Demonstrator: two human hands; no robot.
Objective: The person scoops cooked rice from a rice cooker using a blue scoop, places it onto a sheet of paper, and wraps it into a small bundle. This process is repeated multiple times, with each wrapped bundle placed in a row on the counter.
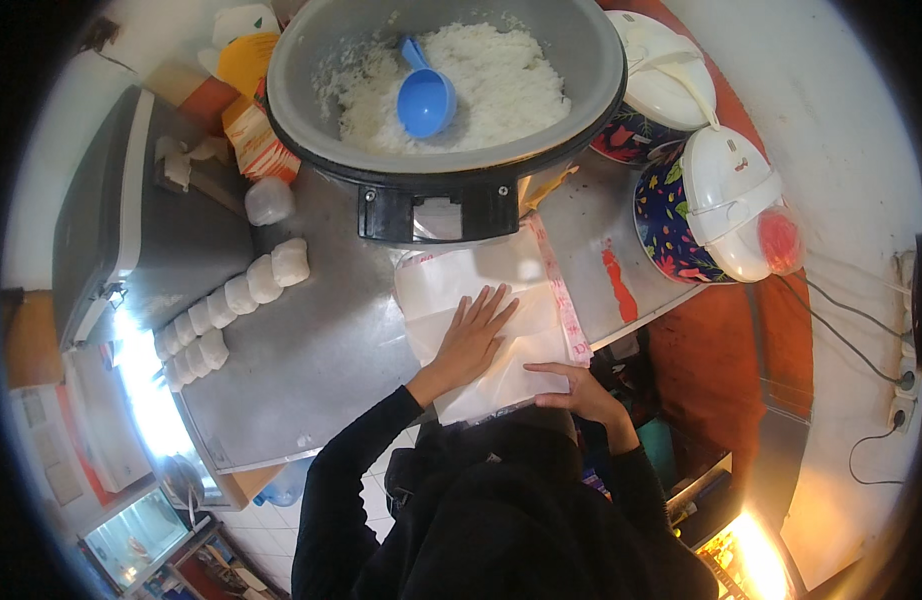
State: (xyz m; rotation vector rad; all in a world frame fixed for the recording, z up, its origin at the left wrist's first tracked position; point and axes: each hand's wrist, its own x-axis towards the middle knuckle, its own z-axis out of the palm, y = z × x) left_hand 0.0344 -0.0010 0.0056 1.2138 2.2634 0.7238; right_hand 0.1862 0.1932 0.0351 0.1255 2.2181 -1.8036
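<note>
A stack of white food wrapping paper [483,262] lies on the metal table in front of me, its right edge showing red print. My left hand [468,337] rests flat on the top sheet, fingers spread, holding nothing. At the stack's near right corner is my right hand [592,397]. Its index finger reaches over the paper and its thumb lies near the front edge, with a gap between them. Beyond the paper stands a large rice cooker pot [311,142] of white cooked rice [498,75]. A blue plastic scoop [427,101] lies on the rice.
Wrapped white bundles [262,277] line the left of the metal table [333,352], beside a dark grey cooler box [183,195]. Two patterned containers with white lids [731,195] stand at the right. Cables [851,337] run to wall sockets.
</note>
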